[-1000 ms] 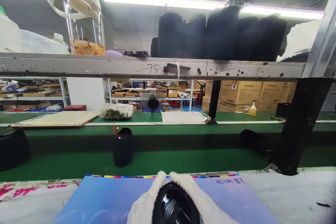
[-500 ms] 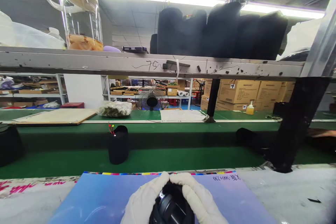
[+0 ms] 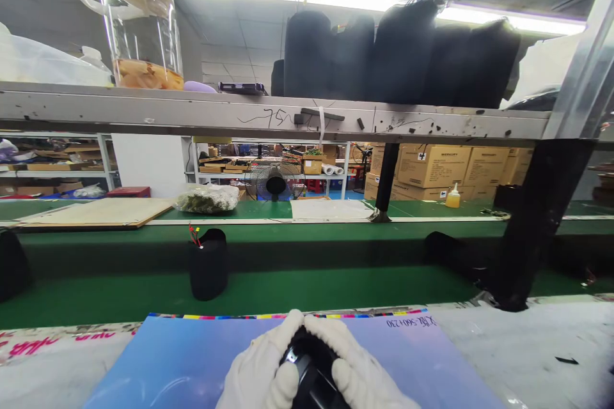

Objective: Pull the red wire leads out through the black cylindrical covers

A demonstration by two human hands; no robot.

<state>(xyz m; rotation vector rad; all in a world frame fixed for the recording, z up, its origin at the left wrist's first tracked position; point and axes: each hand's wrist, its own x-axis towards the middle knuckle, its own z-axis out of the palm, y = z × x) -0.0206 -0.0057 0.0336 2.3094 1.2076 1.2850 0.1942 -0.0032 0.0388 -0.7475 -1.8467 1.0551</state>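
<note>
At the bottom middle, my two white-gloved hands close round a rounded black object with a glossy, shiny part point(image 3: 314, 377); its exact kind does not show, and its lower end is out of frame. My left hand point(image 3: 256, 364) grips it from the left, thumb pressed against the glossy part. From the right, my right hand point(image 3: 362, 367) wraps it, with the thumb on its near side. The fingertips of both hands meet at the far end. Beneath them lies a blue-violet printed sheet point(image 3: 192, 358).
Beyond the sheet runs a green conveyor belt point(image 3: 288, 294) carrying a black cylinder with red wires point(image 3: 208, 265). Above it, a metal shelf point(image 3: 215, 105) holds a glass jug point(image 3: 141, 32) and several black cylinders point(image 3: 403, 54). A black post point(image 3: 520, 230) stands at right.
My left thumb has come into view on the glossy part, and my fingers close more tightly round the object. The cylinder with wires has shifted slightly left. A person's hand at right is gone from view.
</note>
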